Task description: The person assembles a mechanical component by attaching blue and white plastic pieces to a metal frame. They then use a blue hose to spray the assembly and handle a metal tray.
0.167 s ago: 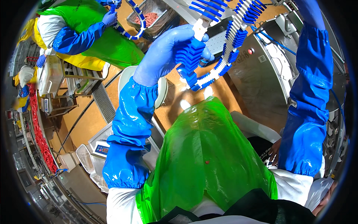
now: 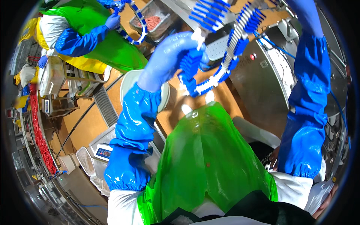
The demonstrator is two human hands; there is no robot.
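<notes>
My left hand [image 2: 165, 56], in a light blue glove, is closed around a finned plastic chain [image 2: 189, 67] made of blue and white links. The chain hangs in a loop below the hand, and its other strand [image 2: 237, 41] rises to the upper right, smeared by motion. More blue fins [image 2: 210, 15] spread above my grip. My right hand [image 2: 305, 15], gloved alike, is raised at the top right; the upper edge cuts off its fingers, so what it holds does not show. Blue sleeves cover both forearms.
A co-worker in a green apron [image 2: 93, 48] handles a similar chain [image 2: 144, 26] at the upper left. A tub [image 2: 165, 11] holds pink ground meat. Beside my left arm are a pale round bin [image 2: 129, 80] and a scale [image 2: 104, 152]. Steel machinery [image 2: 258, 78] curves along the right.
The chain's right strand has swung a little left and its fins are more blurred. My left hand keeps its grip, slightly lower in the picture. The whole view has shifted a little.
</notes>
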